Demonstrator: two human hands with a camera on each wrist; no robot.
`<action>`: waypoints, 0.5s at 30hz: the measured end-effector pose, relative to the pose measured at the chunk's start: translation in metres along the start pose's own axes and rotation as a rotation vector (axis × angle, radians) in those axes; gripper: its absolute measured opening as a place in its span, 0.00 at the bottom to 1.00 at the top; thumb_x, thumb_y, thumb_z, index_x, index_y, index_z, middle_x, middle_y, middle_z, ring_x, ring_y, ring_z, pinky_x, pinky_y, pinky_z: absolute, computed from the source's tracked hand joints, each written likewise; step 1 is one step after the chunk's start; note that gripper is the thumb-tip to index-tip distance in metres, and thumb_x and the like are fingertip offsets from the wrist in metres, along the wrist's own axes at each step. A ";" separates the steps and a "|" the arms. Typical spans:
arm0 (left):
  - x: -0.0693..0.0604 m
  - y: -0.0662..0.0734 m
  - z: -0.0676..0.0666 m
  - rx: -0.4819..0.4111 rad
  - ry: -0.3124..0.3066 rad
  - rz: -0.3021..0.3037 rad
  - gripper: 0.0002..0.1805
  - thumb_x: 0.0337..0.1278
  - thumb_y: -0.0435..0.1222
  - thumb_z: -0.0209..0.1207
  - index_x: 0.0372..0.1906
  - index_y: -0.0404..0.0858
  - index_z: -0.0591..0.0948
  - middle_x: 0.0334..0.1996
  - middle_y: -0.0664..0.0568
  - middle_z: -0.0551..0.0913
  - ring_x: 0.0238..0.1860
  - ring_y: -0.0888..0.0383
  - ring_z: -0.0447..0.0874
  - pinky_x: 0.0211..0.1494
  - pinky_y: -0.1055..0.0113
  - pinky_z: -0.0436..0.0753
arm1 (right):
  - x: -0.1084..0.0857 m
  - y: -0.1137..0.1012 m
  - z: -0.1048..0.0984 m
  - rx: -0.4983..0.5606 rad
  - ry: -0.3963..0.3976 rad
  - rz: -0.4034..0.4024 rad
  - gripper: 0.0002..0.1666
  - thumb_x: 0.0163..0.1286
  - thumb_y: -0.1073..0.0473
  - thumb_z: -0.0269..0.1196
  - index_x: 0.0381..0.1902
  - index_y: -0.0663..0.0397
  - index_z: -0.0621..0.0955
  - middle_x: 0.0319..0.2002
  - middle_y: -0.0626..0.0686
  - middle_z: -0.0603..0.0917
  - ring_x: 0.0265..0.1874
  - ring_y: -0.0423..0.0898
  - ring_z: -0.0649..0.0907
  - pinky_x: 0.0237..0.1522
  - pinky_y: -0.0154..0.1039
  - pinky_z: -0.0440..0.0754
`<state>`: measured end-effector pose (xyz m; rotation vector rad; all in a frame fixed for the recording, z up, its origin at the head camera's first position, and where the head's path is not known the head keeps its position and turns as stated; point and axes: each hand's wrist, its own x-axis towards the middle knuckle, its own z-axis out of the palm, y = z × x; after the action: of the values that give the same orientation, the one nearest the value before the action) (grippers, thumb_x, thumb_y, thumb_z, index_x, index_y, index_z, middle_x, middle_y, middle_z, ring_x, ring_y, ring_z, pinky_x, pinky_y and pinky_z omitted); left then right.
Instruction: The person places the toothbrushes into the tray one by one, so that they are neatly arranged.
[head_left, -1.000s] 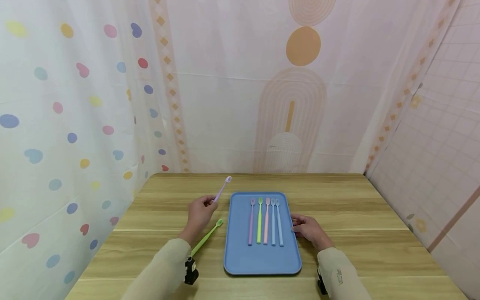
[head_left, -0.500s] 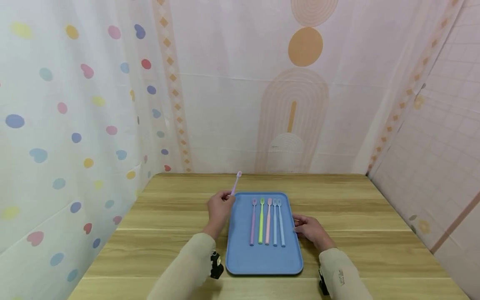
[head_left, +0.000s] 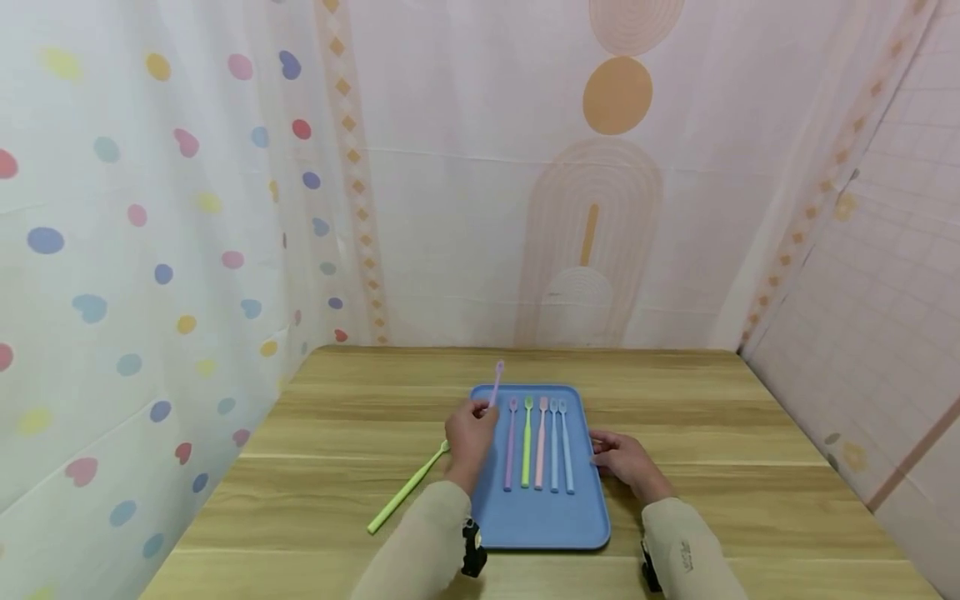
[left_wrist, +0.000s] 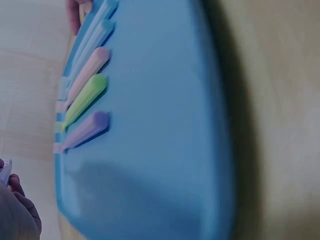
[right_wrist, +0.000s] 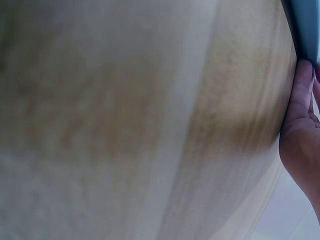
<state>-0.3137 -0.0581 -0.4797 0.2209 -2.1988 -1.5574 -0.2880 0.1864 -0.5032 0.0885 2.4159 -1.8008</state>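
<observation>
My left hand [head_left: 471,437] pinches a light purple toothbrush [head_left: 497,383] above the left side of a blue tray [head_left: 540,525], its head pointing up and away. On the tray lie several toothbrushes side by side: a purple one [head_left: 511,450], a green one [head_left: 527,450], a pink one [head_left: 540,450] and two light blue ones, the nearer blue toothbrush [head_left: 554,450] and the outer blue toothbrush [head_left: 567,454]. My right hand [head_left: 628,462] touches the tray's right rim with fairly straight fingers. In the left wrist view, the left hand [left_wrist: 17,215] shows at the lower left corner.
Another green toothbrush [head_left: 405,492] lies slanted on the wooden table [head_left: 712,417], left of the tray and partly behind the left arm. Patterned curtains [head_left: 450,208] hang behind the table and along both sides.
My left hand has moved right with the light purple toothbrush, from beside the tray to over its left part. The right hand stays at the tray's right rim.
</observation>
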 end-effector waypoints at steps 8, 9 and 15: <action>-0.016 -0.012 0.013 0.030 0.033 -0.049 0.06 0.49 0.29 0.65 0.33 0.30 0.87 0.24 0.49 0.82 0.25 0.55 0.76 0.29 0.63 0.76 | 0.002 0.000 0.002 0.006 0.013 0.010 0.29 0.62 0.78 0.59 0.63 0.74 0.74 0.43 0.61 0.81 0.40 0.49 0.81 0.43 0.44 0.83; -0.018 -0.014 0.014 0.035 0.037 -0.059 0.06 0.49 0.29 0.65 0.33 0.30 0.87 0.24 0.49 0.82 0.25 0.55 0.76 0.29 0.62 0.77 | 0.002 0.000 0.002 0.005 0.013 0.010 0.29 0.62 0.78 0.59 0.62 0.74 0.74 0.43 0.61 0.81 0.39 0.49 0.81 0.43 0.45 0.83; -0.025 -0.019 0.016 0.071 0.067 -0.091 0.05 0.50 0.29 0.65 0.32 0.31 0.86 0.25 0.46 0.84 0.26 0.53 0.80 0.30 0.58 0.80 | 0.002 0.001 0.003 0.007 0.012 0.003 0.29 0.61 0.78 0.59 0.62 0.75 0.73 0.42 0.61 0.81 0.39 0.49 0.81 0.43 0.45 0.84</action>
<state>-0.3001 -0.0419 -0.5077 0.3942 -2.2215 -1.4972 -0.2900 0.1833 -0.5054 0.1035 2.4157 -1.8130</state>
